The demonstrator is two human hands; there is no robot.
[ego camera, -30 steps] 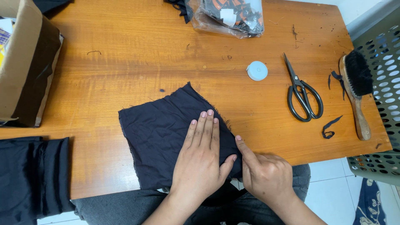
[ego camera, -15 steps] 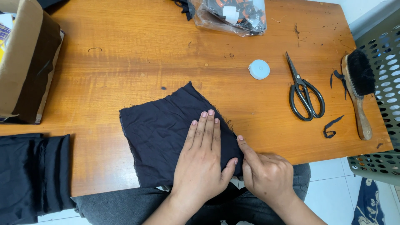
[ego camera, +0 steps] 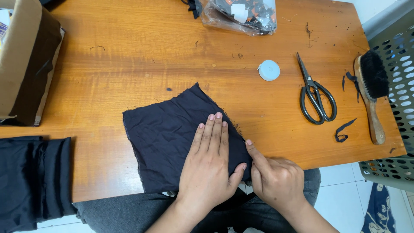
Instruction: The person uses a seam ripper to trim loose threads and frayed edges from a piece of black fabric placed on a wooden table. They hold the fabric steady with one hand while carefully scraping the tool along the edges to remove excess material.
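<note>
The left hand [ego camera: 207,170] lies flat, fingers released, on a dark cloth [ego camera: 172,138] at 6 o'clock on the wooden surface [ego camera: 142,64]. The right hand [ego camera: 274,179], loosely curled, touches the cloth's right edge with its forefinger, grasping nothing visible. At 3 o'clock a grey basket [ego camera: 394,95], cut off, contents unseen. At 12 o'clock a clear bag [ego camera: 241,15] holds dark pieces. A cardboard box [ego camera: 23,60] stands at 9 o'clock. Hands unmoved from before.
</note>
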